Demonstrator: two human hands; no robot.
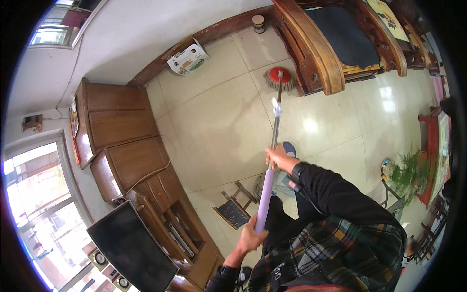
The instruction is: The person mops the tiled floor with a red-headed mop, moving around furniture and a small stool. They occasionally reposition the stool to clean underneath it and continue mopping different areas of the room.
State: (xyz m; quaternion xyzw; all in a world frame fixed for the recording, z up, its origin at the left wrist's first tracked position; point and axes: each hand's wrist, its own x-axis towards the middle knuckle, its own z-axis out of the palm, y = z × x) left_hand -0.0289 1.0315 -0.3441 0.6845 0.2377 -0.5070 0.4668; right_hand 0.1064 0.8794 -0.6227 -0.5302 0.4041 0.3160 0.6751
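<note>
A spin mop with a red disc head [281,74] and grey strands rests on the tiled floor against the carved end of a wooden bench. Its metal pole runs down to a lilac grip [265,199] near my body. Around the lower end of that grip, my left hand [252,235] is closed. My right hand [278,156] grips the metal pole just above the lilac part. A white clamp [276,108] sits on the pole between my right hand and the mop head.
The wooden bench [321,54] stands upper right, with a white carton [188,60] and a lidded jar [258,23] by the wall. Wooden cabinets [127,127] and a television [133,246] are at left. A small folding stool [233,211] stands near my legs, a green plant [406,171] at right.
</note>
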